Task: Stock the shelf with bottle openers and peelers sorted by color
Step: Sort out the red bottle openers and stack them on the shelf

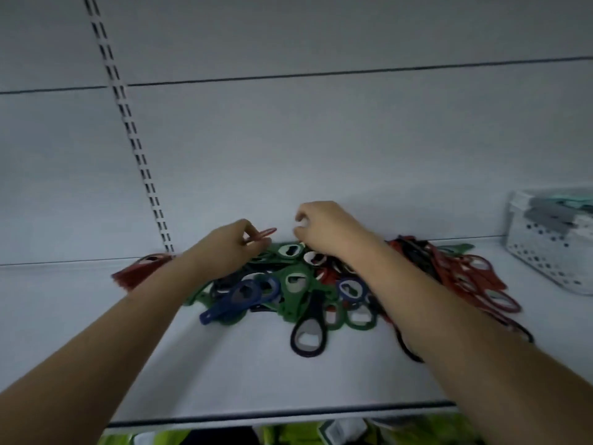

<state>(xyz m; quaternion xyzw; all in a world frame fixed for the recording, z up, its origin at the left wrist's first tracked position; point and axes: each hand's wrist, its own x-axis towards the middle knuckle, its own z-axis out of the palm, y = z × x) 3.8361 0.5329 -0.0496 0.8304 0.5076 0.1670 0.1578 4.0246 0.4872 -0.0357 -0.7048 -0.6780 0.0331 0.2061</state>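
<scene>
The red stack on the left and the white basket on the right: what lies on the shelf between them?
In the head view, a mixed pile of bottle openers lies between the red stack and the white basket.

A pile of openers lies mid-shelf. A small stack sits to its left by the back wall, a basket far right.
</scene>
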